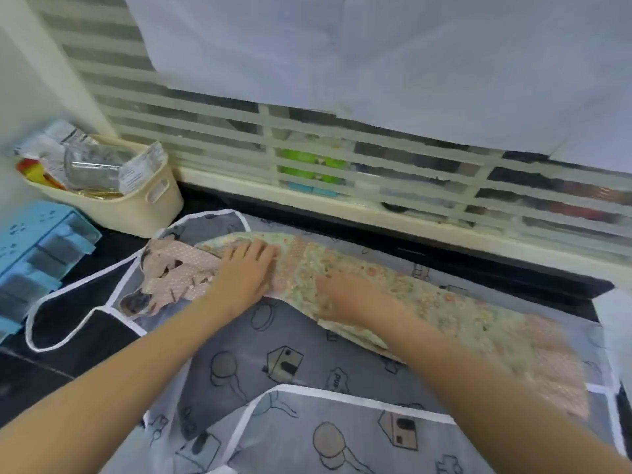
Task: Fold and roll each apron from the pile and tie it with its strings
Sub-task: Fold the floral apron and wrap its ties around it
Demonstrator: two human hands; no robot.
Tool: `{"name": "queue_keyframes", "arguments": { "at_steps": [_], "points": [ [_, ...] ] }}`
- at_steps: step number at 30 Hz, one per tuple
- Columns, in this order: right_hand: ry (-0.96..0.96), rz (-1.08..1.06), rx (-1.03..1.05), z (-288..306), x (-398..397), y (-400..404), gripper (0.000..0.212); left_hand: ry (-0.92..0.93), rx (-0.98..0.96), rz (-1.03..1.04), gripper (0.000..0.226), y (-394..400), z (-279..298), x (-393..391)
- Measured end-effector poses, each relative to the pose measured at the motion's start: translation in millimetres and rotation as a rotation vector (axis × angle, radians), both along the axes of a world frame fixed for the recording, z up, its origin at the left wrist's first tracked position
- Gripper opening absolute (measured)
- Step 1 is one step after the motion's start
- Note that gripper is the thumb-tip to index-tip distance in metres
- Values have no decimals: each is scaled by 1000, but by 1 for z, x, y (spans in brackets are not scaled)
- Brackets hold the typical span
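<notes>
mid-fold on the floral apron point(393, 289), lying as a long narrow band from centre frame down toward the lower right, on top of the grey translucent aprons point(273, 354) printed with houses and trees that make up the pile. left hand point(244, 271) flat on the upper end of the band at centre frame, fingers straight and spread, pressing, gripping nothing. right hand point(345, 295) just right of it, palm down on the cloth; fingers blurred, seemingly flattened against the fabric, though whether they pinch an edge cannot be told. pink dotted strings point(178, 271) bunched in a loose tangle at centre left, just beyond the left hand, touching the apron's end.

judged as the folding step nearly done: band already narrow, being smoothed or held flat, no roll begun, strings untied. next move likely calls for rolling the band toward the string end, so the ties stay free to wrap round. would need even pressure from both hands, edges kept aligned, and the slippery grey layer beneath kept from sliding along. strings probably need untangling first.

also there: cream basket point(136, 206) of packets at upper left, blue drawer unit point(41, 248) at left edge, dark table point(85, 333) under it all, window blinds point(239, 131) across the top.
</notes>
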State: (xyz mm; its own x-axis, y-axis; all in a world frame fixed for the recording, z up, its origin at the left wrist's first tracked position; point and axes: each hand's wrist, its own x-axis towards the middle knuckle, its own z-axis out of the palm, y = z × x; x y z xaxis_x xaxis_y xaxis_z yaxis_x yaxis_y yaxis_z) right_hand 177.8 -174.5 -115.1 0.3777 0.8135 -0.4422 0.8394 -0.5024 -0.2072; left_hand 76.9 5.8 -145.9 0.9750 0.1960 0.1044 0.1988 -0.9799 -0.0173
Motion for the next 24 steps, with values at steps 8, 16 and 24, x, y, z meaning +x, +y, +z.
{"name": "queue_keyframes", "arguments": {
  "at_steps": [8, 16, 24],
  "points": [
    [-280, -191, 150, -26, -34, 117, 77, 284, -286, 598, 87, 127, -3, -47],
    [34, -245, -46, -16, 0, 119, 47, 723, -365, 19, 21, 160, 41, -12],
    [-218, -225, -2, 0, -2, 119, 37, 559, 227, 49, 48, 182, 112, 12]
  ]
}}
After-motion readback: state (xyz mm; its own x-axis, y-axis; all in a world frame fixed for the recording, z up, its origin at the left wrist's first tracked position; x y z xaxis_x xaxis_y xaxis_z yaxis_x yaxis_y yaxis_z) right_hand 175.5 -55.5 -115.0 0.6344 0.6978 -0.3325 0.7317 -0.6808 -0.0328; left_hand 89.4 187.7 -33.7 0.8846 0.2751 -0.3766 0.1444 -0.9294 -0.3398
